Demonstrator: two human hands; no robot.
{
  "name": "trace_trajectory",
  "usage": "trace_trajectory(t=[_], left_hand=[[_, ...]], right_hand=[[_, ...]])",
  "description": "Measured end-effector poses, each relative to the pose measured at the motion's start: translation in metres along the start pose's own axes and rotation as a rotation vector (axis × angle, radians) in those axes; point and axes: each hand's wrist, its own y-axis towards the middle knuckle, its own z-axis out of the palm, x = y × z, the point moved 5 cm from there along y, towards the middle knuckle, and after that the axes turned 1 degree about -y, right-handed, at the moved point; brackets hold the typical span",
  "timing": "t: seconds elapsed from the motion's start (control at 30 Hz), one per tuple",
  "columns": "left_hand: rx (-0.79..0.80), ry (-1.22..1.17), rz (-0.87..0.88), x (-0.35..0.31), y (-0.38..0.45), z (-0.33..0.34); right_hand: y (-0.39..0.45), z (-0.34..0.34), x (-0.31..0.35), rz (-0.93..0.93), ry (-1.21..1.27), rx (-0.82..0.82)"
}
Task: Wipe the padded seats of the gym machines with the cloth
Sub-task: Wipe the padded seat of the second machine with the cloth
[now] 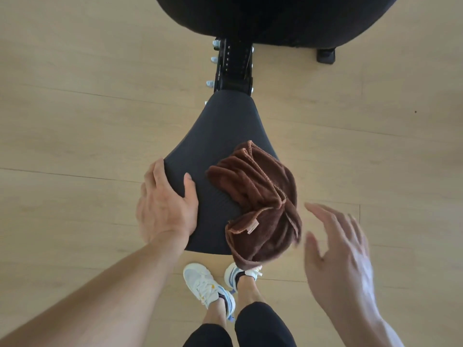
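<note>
1. While the brown microfibre cloth point(258, 204) lies bunched on the padded seat point(213, 144), no wiping stroke is under way; the step in hand looks like a pause between setting the cloth down and taking it up
2. Cloth, position: on the right near portion of the seat, its lower folds hanging over the near right edge, a small tan label showing on one fold; neither hand touches it
3. Seat: black, ribbed, wedge-shaped, narrow at the far end where it meets a black adjustment rail with silver bolts point(233, 66); a larger black pad point(275, 18) sits beyond
4. Left hand point(165, 209): braced on the left near edge of the seat, thumb lying on the top surface, fingers wrapped over the side; it grips the seat edge
5. Right hand point(335, 251): held in the air just right of the cloth, fingers spread and fairly straight, holding nothing; blurred, so fine detail is unclear
6. Next move, as judged: the right hand needs to close on the cloth, gather the overhanging folds, then press it flat and sweep along the ribbed surface toward the narrow end
7. Floor: pale wood planks point(75, 96); white trainers point(208, 284) below the seat
</note>
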Motion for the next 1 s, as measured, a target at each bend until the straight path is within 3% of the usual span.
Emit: trace_trajectory(t=[0.13, 0.33, 0.5, 0.57, 0.63, 0.73, 0.83, 0.93, 1.0], left_hand=[[-0.005, -0.009, 0.000, 0.000, 0.000, 0.000], [-0.001, -0.007, -0.001, 0.000, 0.000, 0.002], [-0.004, 0.000, 0.001, 0.000, -0.001, 0.002], [-0.005, 0.000, 0.003, 0.000, -0.001, 0.003], [-0.018, 0.003, 0.011, 0.001, 0.001, 0.005], [-0.023, -0.002, 0.021, -0.001, 0.000, 0.006], [-0.032, -0.011, 0.029, -0.002, 0.003, 0.007], [-0.029, -0.020, 0.025, 0.001, 0.001, 0.007], [-0.032, -0.023, 0.023, 0.000, 0.002, 0.007]], right_hand=[[0.026, 0.066, 0.046, -0.250, -0.076, 0.179], [0.080, 0.092, 0.040, -0.089, -0.016, -0.075], [0.144, 0.080, 0.034, 0.349, 0.144, -0.087], [0.184, 0.083, 0.036, 0.561, 0.315, -0.005], [0.221, 0.092, 0.055, 0.616, 0.444, 0.067], [0.248, 0.102, 0.081, 0.478, 0.371, 0.048], [0.241, 0.096, 0.083, 0.297, 0.368, -0.136], [0.215, 0.092, 0.100, -0.072, 0.334, -0.292], [0.208, 0.103, 0.125, -0.362, 0.238, -0.184]])
